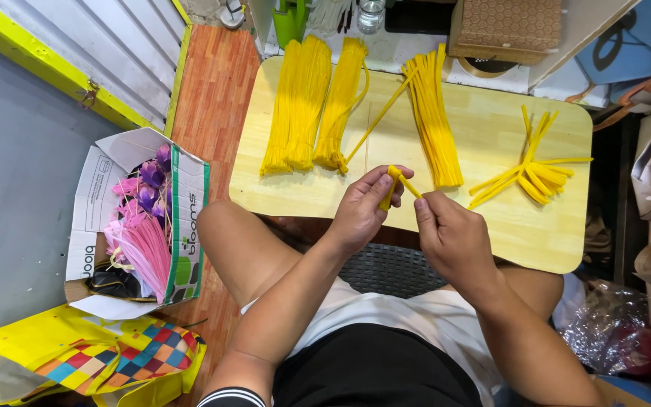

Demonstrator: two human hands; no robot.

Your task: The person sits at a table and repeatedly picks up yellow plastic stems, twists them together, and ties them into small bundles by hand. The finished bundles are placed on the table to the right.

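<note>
My left hand (362,207) and my right hand (450,234) meet over the near edge of a small wooden table (484,128). Between them is a yellow pipe cleaner (395,181), folded into a loop. The left hand pinches the folded part; the right hand's fingertips hold its free end. Straight yellow pipe cleaner bundles (307,102) lie at the table's back left. Another bundle (435,113) lies in the middle. A pile of folded yellow pieces (533,169) rests at the right.
A cardboard box (99,188) with pink and purple pipe cleaners (145,226) stands on the floor at left. A yellow checked bag (114,358) lies below it. Clutter, rolls and plastic bags (612,324) crowd the right side. A woven stool (389,267) sits under me.
</note>
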